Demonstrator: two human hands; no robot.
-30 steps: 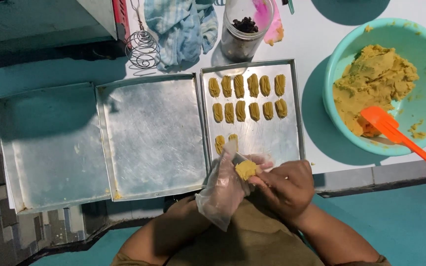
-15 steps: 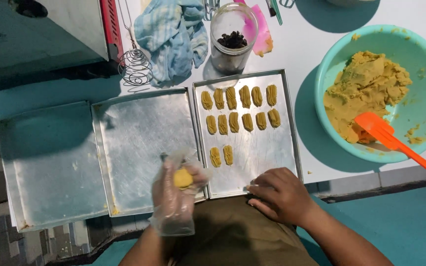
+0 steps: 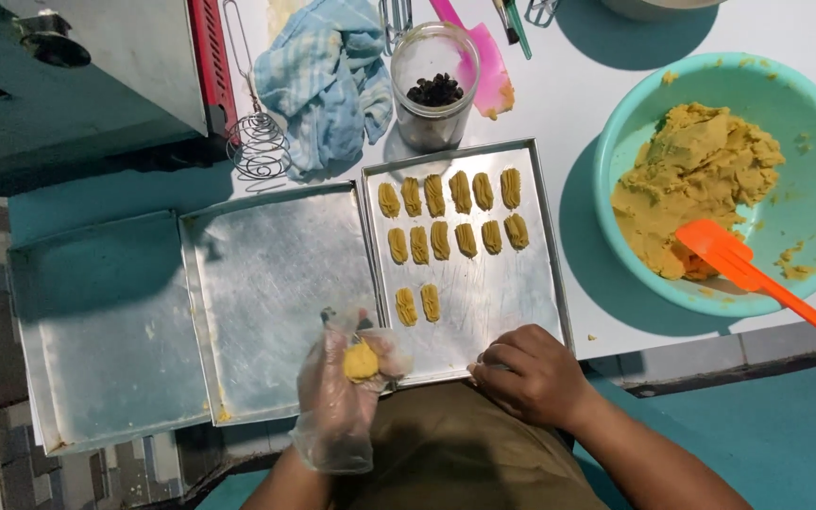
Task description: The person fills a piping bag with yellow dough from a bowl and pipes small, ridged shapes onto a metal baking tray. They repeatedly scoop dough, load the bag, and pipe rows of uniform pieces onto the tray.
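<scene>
Left hand point(image 3: 349, 378), in a clear plastic glove, cups a dough lump point(image 3: 362, 362) in curled fingers over the baking tray's point(image 3: 531, 302) near-left corner. Right hand point(image 3: 531, 376), bare, fingers curled, presses the tray's front rim, seemingly steadying it; piped cookies point(image 3: 455, 222) fill its far rows.

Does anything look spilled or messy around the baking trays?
Slightly. Dough crumbs lie on the white table beside the teal bowl, and the pink spatula has dough on its tip. The piped cookies sit in tidy rows.

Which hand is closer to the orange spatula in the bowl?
The right hand. It rests on the tray's near edge, below-left of the orange spatula. The left hand, gloved and holding dough, is farther left.
</scene>
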